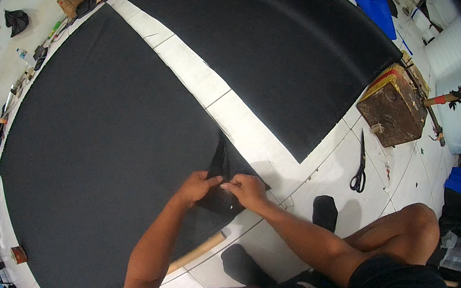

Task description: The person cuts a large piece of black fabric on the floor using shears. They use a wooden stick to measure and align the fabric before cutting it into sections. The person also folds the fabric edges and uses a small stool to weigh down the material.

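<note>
Fabric (91, 150) in a broad, matte black sheet lies across the white tiled floor (231, 103), its near right corner raised in a fold. The left hand (193, 188) and right hand (247, 191) meet there, both pinching the fold, fingertips close together. A second black sheet (263, 40) lies beyond a strip of tile; black-handled metal scissors (358, 176) rest at right, well apart.

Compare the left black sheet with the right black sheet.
The left black sheet is creased up at the left hand and right hand; no hand touches the right black sheet. The right black sheet shows a pale sheen band; the left black sheet looks duller. Both lie spread on white tiles.
</note>
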`<action>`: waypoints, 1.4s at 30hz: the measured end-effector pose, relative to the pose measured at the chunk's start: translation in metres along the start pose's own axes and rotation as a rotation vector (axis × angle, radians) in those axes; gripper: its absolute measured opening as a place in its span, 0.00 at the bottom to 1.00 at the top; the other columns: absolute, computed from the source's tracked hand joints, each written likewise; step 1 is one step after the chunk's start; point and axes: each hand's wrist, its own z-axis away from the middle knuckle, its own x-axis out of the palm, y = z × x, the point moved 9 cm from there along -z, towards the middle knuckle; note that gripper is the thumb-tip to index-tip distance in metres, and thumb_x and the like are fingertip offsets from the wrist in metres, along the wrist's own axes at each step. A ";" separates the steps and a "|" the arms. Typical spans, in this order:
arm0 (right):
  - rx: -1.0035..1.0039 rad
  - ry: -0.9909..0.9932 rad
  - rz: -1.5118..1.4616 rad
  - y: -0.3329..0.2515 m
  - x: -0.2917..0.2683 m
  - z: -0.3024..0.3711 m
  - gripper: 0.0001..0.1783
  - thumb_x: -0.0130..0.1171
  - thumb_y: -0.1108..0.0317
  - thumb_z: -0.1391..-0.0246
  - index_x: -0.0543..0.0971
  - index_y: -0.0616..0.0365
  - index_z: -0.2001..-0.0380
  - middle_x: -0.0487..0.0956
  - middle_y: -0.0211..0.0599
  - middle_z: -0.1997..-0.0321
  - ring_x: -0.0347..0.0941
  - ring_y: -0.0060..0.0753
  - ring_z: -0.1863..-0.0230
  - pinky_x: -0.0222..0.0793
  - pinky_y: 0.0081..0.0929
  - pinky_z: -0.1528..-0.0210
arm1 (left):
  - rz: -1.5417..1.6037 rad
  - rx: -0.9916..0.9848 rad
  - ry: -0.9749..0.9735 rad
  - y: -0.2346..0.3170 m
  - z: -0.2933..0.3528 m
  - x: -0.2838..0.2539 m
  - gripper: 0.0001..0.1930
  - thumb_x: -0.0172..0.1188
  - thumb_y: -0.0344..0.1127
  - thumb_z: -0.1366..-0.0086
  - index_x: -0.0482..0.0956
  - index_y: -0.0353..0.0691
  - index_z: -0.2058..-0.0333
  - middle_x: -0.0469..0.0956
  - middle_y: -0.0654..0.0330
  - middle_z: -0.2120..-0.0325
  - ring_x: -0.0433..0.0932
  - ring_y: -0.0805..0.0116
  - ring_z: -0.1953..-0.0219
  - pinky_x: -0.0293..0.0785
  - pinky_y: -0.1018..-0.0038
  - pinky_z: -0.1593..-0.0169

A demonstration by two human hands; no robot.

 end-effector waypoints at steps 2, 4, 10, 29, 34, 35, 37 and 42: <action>-0.008 -0.040 -0.038 0.003 -0.006 -0.002 0.20 0.65 0.52 0.43 0.81 0.60 0.73 0.78 0.37 0.80 0.75 0.33 0.77 0.70 0.32 0.67 | 0.058 -0.004 -0.001 0.007 0.005 0.002 0.13 0.66 0.42 0.35 0.80 0.38 0.71 0.78 0.64 0.77 0.73 0.75 0.78 0.69 0.72 0.74; 0.017 -0.108 -0.128 0.011 -0.011 -0.005 0.20 0.62 0.53 0.41 0.81 0.60 0.74 0.78 0.38 0.80 0.74 0.34 0.77 0.70 0.33 0.68 | 0.098 -0.031 -0.028 0.014 0.009 0.004 0.13 0.65 0.42 0.35 0.80 0.38 0.70 0.80 0.63 0.76 0.75 0.74 0.77 0.72 0.72 0.73; -0.076 0.776 0.102 0.027 -0.080 0.008 0.21 0.63 0.49 0.42 0.80 0.58 0.63 0.80 0.38 0.73 0.77 0.38 0.71 0.72 0.37 0.66 | 0.131 -0.047 -0.046 0.021 0.012 0.010 0.18 0.64 0.46 0.36 0.82 0.32 0.66 0.81 0.56 0.72 0.77 0.68 0.70 0.72 0.67 0.64; 0.074 -0.239 -0.207 0.033 -0.011 -0.010 0.22 0.56 0.50 0.37 0.81 0.61 0.70 0.79 0.42 0.77 0.78 0.44 0.72 0.71 0.38 0.66 | 0.031 -0.021 0.006 0.005 0.005 -0.002 0.15 0.65 0.44 0.36 0.81 0.37 0.71 0.78 0.62 0.77 0.73 0.72 0.77 0.70 0.71 0.70; -0.165 0.628 0.176 0.002 -0.081 0.009 0.23 0.62 0.46 0.42 0.79 0.56 0.59 0.77 0.35 0.72 0.77 0.41 0.66 0.71 0.41 0.60 | 0.091 -0.013 -0.015 0.025 0.013 0.006 0.14 0.66 0.44 0.36 0.81 0.38 0.71 0.80 0.62 0.77 0.76 0.73 0.78 0.72 0.73 0.71; -0.139 0.430 0.176 -0.011 -0.064 0.004 0.24 0.63 0.45 0.43 0.79 0.56 0.59 0.78 0.35 0.72 0.77 0.41 0.66 0.71 0.41 0.61 | 0.091 -0.003 -0.016 0.014 0.010 0.002 0.14 0.66 0.44 0.36 0.81 0.38 0.71 0.80 0.62 0.77 0.76 0.74 0.78 0.72 0.73 0.72; -0.081 0.043 0.185 -0.030 -0.026 0.002 0.26 0.66 0.44 0.47 0.79 0.57 0.60 0.79 0.36 0.72 0.78 0.42 0.65 0.71 0.41 0.61 | 0.089 0.025 -0.028 -0.011 -0.005 -0.002 0.14 0.66 0.44 0.36 0.82 0.38 0.71 0.81 0.62 0.76 0.76 0.74 0.77 0.72 0.73 0.72; -0.020 0.011 -0.011 0.004 0.006 0.003 0.23 0.66 0.46 0.46 0.82 0.59 0.69 0.80 0.38 0.75 0.76 0.37 0.72 0.69 0.38 0.66 | 0.057 -0.002 -0.055 -0.010 -0.009 0.004 0.14 0.66 0.44 0.36 0.82 0.38 0.71 0.80 0.64 0.77 0.76 0.76 0.78 0.72 0.74 0.72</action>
